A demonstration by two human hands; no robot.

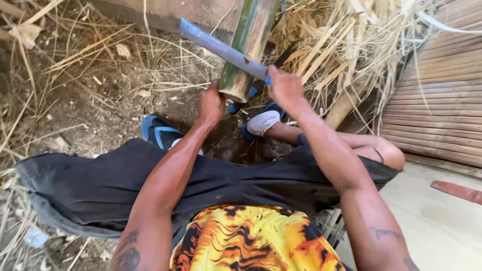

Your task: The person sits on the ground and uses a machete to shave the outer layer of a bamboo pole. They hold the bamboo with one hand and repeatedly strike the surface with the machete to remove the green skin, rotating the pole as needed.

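Observation:
A thick green bamboo pole (249, 40) slants down from the top of the head view to its cut end just above my feet. My left hand (211, 103) grips that cut end on its left side. My right hand (285, 89) is closed round the handle of a long grey machete (221, 49). The blade lies across the front of the pole and points up and to the left. Both forearms stretch forward over my dark shorts.
Dry bamboo strips and straw (346, 45) are heaped at the back right. A mat of woven slats (442, 100) leans at the right. Blue sandals (156, 131) sit on bare dirt. A reddish blade-like piece (457, 190) lies on a pale slab at lower right.

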